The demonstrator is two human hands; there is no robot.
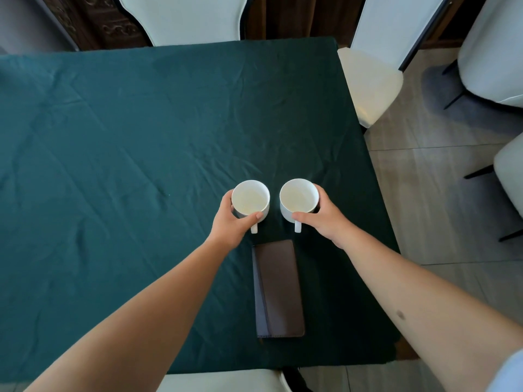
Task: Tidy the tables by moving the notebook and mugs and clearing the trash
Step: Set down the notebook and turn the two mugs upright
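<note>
Two empty white mugs stand side by side on the dark green tablecloth point(113, 142), handles pointing toward me. My left hand point(230, 222) wraps round the left mug point(250, 200), thumb along its near side. My right hand point(322, 216) wraps round the right mug point(298, 198) the same way. A brown notebook point(278, 288) lies closed on the cloth just in front of the mugs, between my forearms.
White chairs stand at the far side point(184, 18), the right side point(370, 80) and the near edge point(223, 381) of the table. More chairs point(492, 52) stand on the tiled floor at right. The table's right edge runs close to the right mug.
</note>
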